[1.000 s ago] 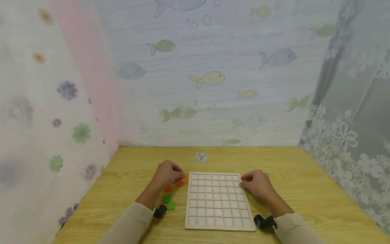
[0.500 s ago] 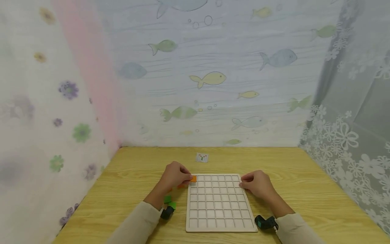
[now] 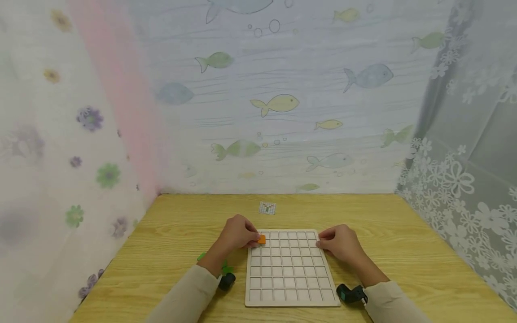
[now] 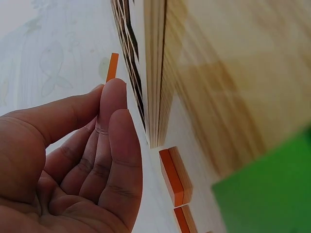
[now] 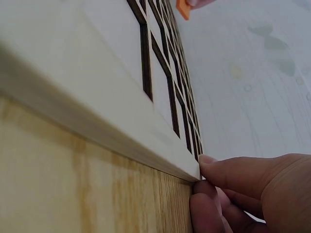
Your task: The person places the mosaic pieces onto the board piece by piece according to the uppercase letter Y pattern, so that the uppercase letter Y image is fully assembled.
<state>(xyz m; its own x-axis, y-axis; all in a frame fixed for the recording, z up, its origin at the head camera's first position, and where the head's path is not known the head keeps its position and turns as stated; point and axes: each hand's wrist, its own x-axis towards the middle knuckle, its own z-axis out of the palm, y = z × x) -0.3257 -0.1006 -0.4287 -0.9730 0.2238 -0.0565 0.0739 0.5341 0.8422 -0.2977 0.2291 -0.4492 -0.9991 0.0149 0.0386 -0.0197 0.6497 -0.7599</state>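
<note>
My left hand pinches a small square orange tile between thumb and fingertips, over the far left part of a pale wooden grid board. In the left wrist view the tile is seen edge-on, sticking up past the fingertips beside the board's layered edge. My right hand grips the board's right edge near the far corner. The right wrist view shows the thumb on the board's rim and the curled fingers against its side. The board's visible squares hold no tiles.
Green tiles lie left of the board, partly hidden by the left forearm. Two orange tiles rest by the board's left side in the left wrist view. A small patterned card lies beyond the board on the wooden table.
My left hand has carried the orange tile rightward, from beside the board's far left corner to over its far left squares. The right hand has stayed at the board's edge.
</note>
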